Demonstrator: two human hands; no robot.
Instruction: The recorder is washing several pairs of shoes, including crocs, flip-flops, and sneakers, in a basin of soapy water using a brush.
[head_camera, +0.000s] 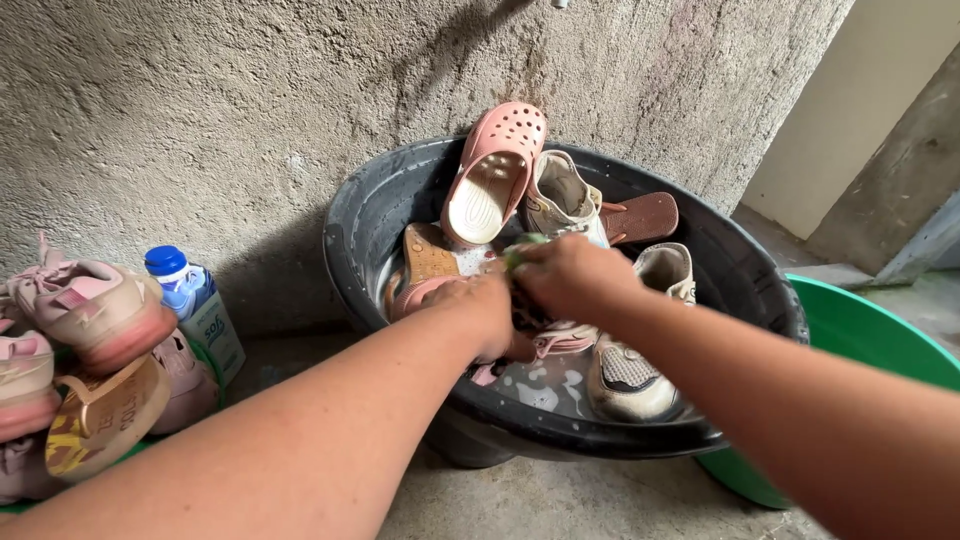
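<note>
Rough concrete wall behind a black tub (360, 235) of soapy water and shoes at frame centre. Left hand (480, 310) clamps a pink shoe (560, 340) — right hand (565, 275) closed on a green scrubber (522, 245) against it.

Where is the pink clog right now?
In the head view the pink clog leans at the back rim of the black basin, up against the concrete wall, just left of a beige sneaker and beyond both hands.

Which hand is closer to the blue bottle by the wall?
Left. The left hand is in the black basin, on the side toward the blue bottle. The right hand is farther over.
</note>
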